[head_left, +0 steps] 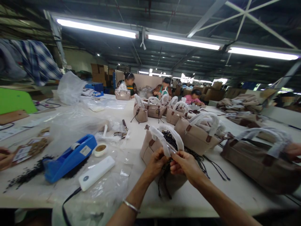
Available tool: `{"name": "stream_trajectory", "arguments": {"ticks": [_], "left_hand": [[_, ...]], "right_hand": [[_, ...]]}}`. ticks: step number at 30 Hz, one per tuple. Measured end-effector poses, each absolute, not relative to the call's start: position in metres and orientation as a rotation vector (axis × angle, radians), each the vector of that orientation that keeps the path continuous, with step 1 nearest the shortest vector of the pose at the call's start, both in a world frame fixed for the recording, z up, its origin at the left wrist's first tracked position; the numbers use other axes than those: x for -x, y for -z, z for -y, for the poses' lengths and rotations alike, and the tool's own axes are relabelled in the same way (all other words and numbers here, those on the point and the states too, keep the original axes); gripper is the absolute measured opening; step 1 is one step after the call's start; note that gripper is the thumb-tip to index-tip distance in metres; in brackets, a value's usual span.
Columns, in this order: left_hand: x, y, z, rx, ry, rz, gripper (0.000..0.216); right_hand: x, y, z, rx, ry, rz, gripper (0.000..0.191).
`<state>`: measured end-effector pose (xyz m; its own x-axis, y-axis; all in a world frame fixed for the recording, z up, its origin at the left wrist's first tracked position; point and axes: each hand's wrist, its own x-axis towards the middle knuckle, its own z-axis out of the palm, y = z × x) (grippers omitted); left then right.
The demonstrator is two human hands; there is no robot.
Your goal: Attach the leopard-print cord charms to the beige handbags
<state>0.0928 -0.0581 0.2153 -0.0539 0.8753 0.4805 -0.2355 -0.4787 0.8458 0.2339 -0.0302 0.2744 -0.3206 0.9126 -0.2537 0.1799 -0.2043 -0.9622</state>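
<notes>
Left hand (155, 162): right of the dispenser (70, 158), fingertips pinched on the white wrap (158, 134), reaching in from the dispenser's side.
Right hand (184, 163): farther right of the dispenser, thumb and finger pinched on the same wrap; the two hands all but met there, and the fingers hid just what lay between them.
Bag (146, 147): stood upright on the tabletop (244, 197), right of the dispenser and well apart from it, directly below both hands.
Long axis: seemed to run away from the person, the far end a little nearer the dispenser's side; the forearms covered part of the body, so the exact angle could not be told.
Handles (178, 138): two wrapped arches above the bag's mouth; the one closer to the dispenser came down between the hands.
Nearer hand: neither, since both were at the handle; the left was simply the closer to the dispenser.
Next bag (197, 141): just beyond the first, farther right of the dispenser.
Roll (100, 153): just right of the dispenser, between it and the bag.
</notes>
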Motion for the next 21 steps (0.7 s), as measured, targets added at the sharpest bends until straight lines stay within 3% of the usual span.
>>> {"name": "stream_trajectory", "arguments": {"ticks": [4, 9, 11, 14, 21], "left_hand": [[-0.092, -0.218, 0.058, -1.396, -1.602, -0.723, 0.023], [-0.09, -0.22, 0.056, -1.427, -1.549, -0.677, 0.023], [-0.09, -0.221, 0.057, -1.401, -1.567, -0.673, 0.022], [-0.091, -0.221, 0.057, -1.347, -1.597, -0.695, 0.022], [-0.103, -0.211, 0.058, -1.174, -1.701, -0.773, 0.023]], "right_hand": [[-0.238, -0.295, 0.018, 1.5, -1.508, 1.847, 0.009], [-0.236, -0.329, 0.007, 1.292, -0.643, 2.64, 0.014], [-0.235, -0.328, 0.009, 1.209, -0.543, 2.652, 0.014], [-0.234, -0.312, 0.014, 1.313, -0.676, 2.411, 0.016], [-0.247, -0.28, 0.021, 1.374, -1.348, 1.75, 0.013]]}}
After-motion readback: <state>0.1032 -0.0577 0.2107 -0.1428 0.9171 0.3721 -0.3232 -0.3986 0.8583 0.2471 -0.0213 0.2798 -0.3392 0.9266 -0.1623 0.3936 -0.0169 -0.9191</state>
